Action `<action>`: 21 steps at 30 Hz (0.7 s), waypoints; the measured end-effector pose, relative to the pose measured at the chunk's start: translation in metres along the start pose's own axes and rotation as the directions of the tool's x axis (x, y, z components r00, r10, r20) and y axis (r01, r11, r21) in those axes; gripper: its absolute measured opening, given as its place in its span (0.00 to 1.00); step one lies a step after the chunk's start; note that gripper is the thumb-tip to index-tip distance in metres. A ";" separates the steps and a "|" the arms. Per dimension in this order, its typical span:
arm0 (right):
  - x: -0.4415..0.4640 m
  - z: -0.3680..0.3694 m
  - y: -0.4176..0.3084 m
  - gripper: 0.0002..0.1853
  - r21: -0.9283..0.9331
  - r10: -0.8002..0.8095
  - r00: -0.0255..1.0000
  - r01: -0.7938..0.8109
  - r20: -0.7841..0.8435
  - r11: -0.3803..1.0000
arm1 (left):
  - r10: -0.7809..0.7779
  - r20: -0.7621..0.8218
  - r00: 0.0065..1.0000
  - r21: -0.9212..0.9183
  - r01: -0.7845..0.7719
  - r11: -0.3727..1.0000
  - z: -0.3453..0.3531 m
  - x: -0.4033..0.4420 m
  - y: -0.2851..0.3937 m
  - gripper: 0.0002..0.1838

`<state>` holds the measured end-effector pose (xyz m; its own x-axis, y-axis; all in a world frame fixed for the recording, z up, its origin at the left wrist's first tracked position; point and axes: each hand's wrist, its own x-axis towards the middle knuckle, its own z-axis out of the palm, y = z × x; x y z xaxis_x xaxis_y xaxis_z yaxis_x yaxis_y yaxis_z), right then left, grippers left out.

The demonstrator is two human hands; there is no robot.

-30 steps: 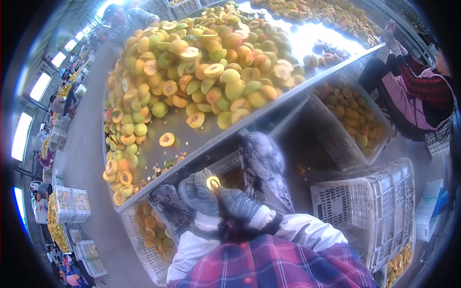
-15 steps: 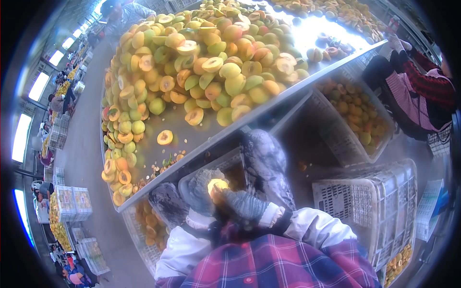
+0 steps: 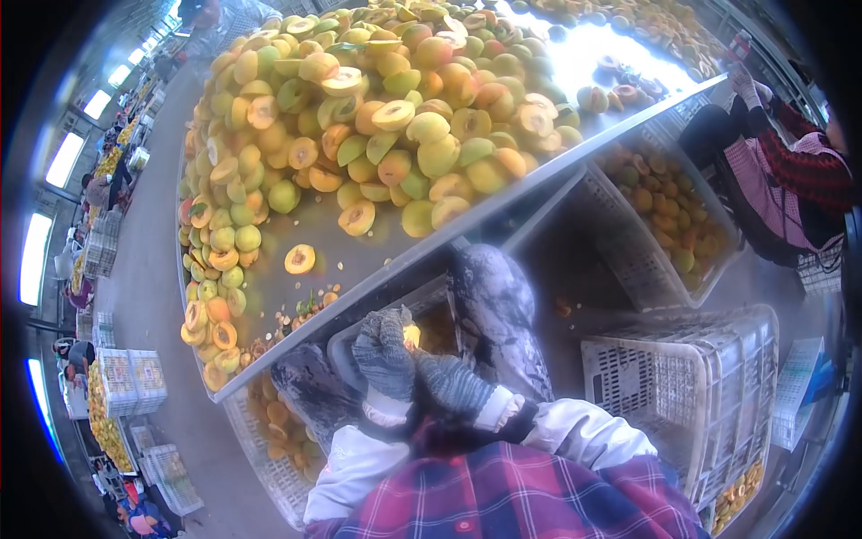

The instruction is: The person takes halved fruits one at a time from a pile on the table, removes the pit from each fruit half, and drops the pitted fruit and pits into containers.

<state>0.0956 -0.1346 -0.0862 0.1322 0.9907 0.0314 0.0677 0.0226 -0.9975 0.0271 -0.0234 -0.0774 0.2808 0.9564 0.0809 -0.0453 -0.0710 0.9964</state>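
Both hands wear grey knitted gloves and meet above my lap. My left hand [image 3: 386,352] is wrapped round a yellow piece of fruit [image 3: 411,337], which shows only in part between the gloves. My right hand [image 3: 452,382] is closed against the same fruit from the right; whether it also grips a small tool is hidden. Beyond them, a metal table [image 3: 346,256] bears a large heap of halved yellow-green fruit [image 3: 395,117]. One half [image 3: 300,259] lies cut side up near its front edge, by scattered pits [image 3: 305,310].
Under the table edge is a crate of fruit [image 3: 664,211]; another crate [image 3: 269,449] stands at my left leg. A white crate [image 3: 691,386] lies at my right. A co-worker [image 3: 790,180] sits at the right; another person [image 3: 215,27] is behind the heap.
The fruit between my hands was more exposed half a second ago and is now mostly covered by my left glove. The view has shifted slightly, moving the table a little left.
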 end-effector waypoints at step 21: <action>0.005 0.020 0.026 0.15 0.895 0.111 0.899 -0.396 0.423 -0.204 | -0.045 0.626 0.778 0.190 -0.096 0.977 -0.038 0.025 0.029 0.07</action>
<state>0.0785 -0.1269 -0.1136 -0.2921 0.9501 -0.1098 -0.9515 -0.2771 0.1335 -0.0033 0.0092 -0.0474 0.8209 0.5701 0.0325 0.1109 -0.2150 0.9703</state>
